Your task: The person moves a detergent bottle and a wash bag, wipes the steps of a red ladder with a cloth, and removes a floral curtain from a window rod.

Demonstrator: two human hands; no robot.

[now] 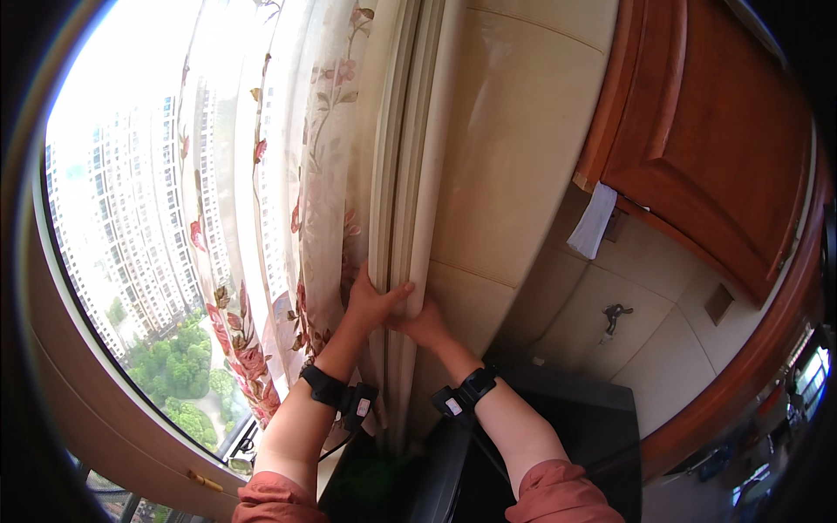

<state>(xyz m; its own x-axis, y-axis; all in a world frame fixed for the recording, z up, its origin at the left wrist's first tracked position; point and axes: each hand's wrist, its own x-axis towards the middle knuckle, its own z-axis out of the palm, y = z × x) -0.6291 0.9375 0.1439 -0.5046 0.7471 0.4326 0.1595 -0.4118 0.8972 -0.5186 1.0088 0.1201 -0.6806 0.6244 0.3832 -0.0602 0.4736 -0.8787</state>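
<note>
My left hand (374, 302) and my right hand (422, 321) are closed around a gathered, cream-coloured curtain (395, 163) that hangs in long vertical folds. The left thumb lies across the front of the folds; the right hand wraps the other side just below it, and its fingers are partly hidden behind the fabric. Just left of the cream folds hangs a sheer curtain with embroidered red flowers (252, 359), in front of the window. A black strap with a small device sits on each wrist.
A window (118, 248) with a view of tall buildings and trees fills the left. Beige wall tiles (503, 150) and a reddish wooden cabinet (713, 144) stand at the right, with a white cloth (592, 222) under its corner. A tap (614, 317) is on the wall above a dark surface (588, 418).
</note>
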